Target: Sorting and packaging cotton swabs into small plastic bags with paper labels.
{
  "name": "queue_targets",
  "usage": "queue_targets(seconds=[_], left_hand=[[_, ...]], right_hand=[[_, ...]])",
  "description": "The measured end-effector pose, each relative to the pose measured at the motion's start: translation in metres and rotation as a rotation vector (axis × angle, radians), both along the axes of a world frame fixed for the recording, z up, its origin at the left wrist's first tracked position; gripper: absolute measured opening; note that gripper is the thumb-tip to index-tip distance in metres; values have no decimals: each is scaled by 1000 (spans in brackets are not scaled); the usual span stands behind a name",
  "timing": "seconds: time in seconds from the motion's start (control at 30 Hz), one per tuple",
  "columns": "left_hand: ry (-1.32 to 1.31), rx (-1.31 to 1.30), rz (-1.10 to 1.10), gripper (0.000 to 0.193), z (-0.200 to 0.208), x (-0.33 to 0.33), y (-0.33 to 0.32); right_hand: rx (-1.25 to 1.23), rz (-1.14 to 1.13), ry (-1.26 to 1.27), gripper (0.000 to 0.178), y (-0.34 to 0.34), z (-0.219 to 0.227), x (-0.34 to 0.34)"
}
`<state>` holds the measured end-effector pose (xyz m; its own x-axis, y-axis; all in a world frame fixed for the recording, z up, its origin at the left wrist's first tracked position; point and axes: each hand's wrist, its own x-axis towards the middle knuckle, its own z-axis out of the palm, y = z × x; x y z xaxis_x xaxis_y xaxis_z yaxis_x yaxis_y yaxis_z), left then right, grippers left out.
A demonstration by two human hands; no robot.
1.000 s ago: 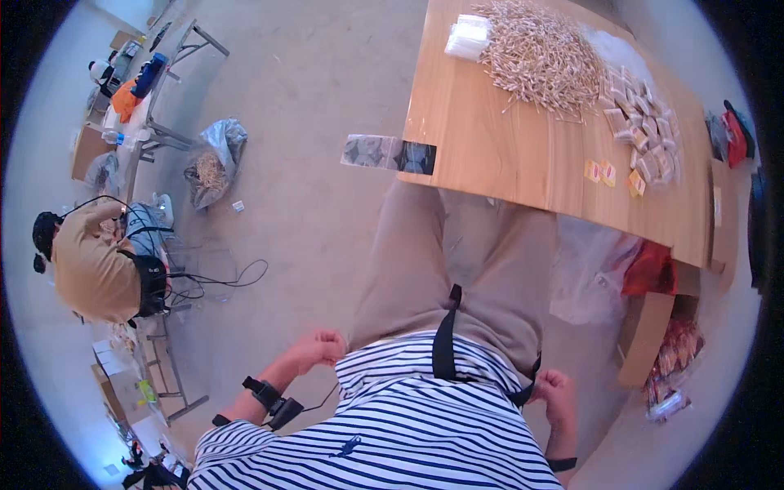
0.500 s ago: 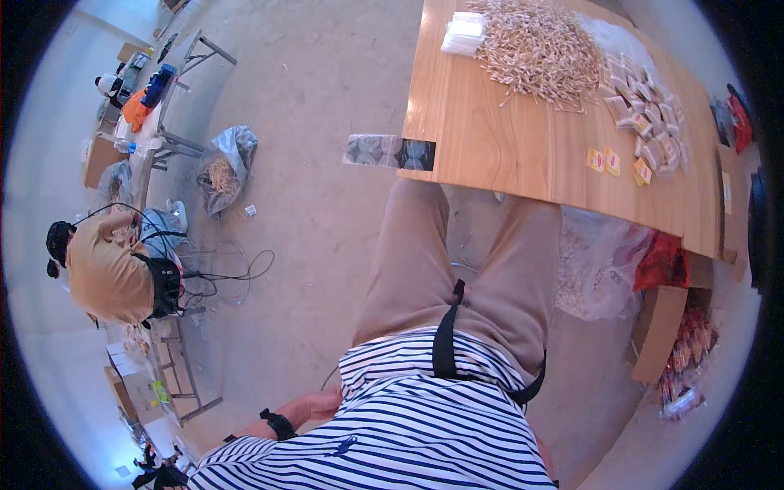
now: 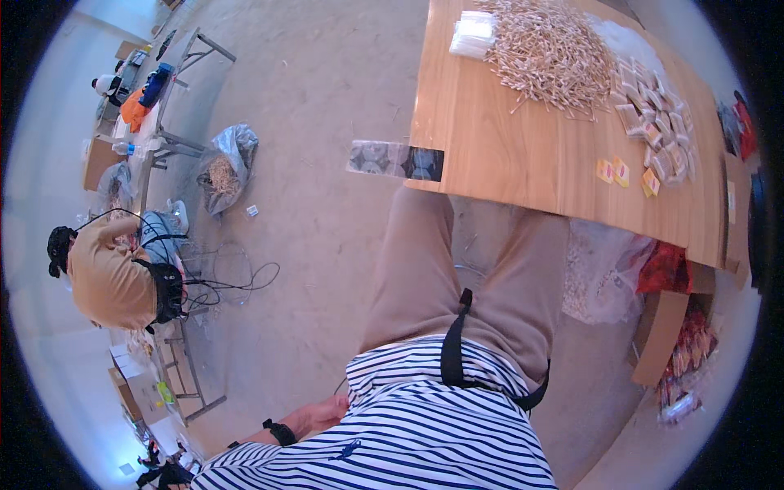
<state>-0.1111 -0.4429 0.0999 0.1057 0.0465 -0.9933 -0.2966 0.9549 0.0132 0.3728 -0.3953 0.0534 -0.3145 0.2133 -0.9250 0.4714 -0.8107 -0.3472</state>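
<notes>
My left hand (image 3: pixel 329 411) is down at my left hip, against the striped shirt (image 3: pixel 408 425), with a black band on its wrist. Its fingers are mostly hidden, so what they do cannot be made out. My right hand does not show. In front of my legs stands a wooden table (image 3: pixel 506 163). On it lie a large heap of loose cotton swabs (image 3: pixel 551 57), a stack of clear plastic bags (image 3: pixel 472 34), several filled swab packs (image 3: pixel 653 118) and a few small yellow cards (image 3: pixel 621 171). Neither hand is seen touching these.
Below the table's right side are a clear plastic sack (image 3: pixel 604 273), a red bag (image 3: pixel 663 268) and an open cardboard box (image 3: pixel 657 336). On the left, a co-worker (image 3: pixel 114 278) sits at another table, with black cables and a swab-filled bag (image 3: pixel 222 173) on the floor.
The table and my legs have shifted slightly right and down in the picture. My left hand stays by the hip, a little more of it showing.
</notes>
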Motion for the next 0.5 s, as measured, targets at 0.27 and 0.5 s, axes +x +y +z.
queue_targets(seconds=[0.27,0.5], left_hand=[[-197,-103,58,47,31,-6,31],[-322,-182,6,57,64,-11,63]], right_hand=[[-52,-70,43,6,7,9,1],[-103,-139,80,6,4,21,6]])
